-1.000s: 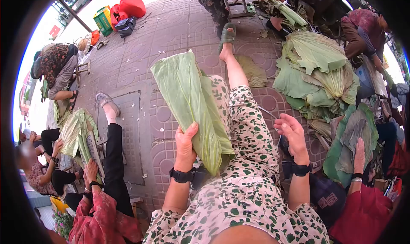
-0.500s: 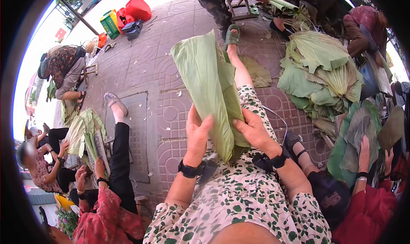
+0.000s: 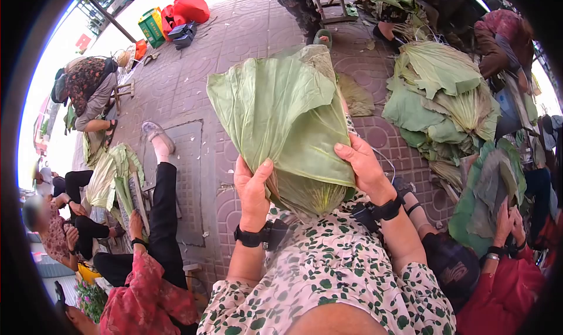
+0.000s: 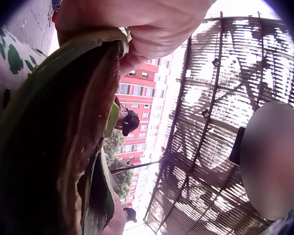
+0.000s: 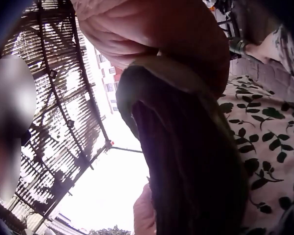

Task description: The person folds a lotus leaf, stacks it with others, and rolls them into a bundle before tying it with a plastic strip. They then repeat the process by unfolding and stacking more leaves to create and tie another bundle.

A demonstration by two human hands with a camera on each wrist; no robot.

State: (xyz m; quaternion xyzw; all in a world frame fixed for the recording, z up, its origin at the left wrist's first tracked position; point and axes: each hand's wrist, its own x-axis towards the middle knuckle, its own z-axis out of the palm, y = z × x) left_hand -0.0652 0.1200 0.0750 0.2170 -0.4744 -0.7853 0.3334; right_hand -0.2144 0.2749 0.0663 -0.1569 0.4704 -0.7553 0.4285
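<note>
Over my lap, both hands hold a large green lotus leaf (image 3: pixel 267 109), partly unfolded, with layered flaps and a browned patch at its far corner. My left hand (image 3: pixel 253 191) grips its left edge, thumb on top and the other fingers underneath. At the right edge my right hand (image 3: pixel 365 168) pinches it the same way. The gathered, veined base (image 3: pixel 319 200) of the leaf points toward my waist. Close up in the left wrist view, the curled leaf edge (image 4: pixel 49 88) runs under the hand. The right wrist view shows the leaf's dark, shaded fold (image 5: pixel 186 147) below the palm.
A heap of lotus leaves (image 3: pixel 440 83) lies on the paving to the right. People handle leaves on both sides, with a green leaf (image 3: pixel 487 188) at near right and pale leaves (image 3: pixel 108 179) at left. Red bags (image 3: pixel 190 6) stand at far left.
My right hand, apart from the leaf at first, has come in and taken its right edge. The narrow folded leaf has been spread wide between both hands.
</note>
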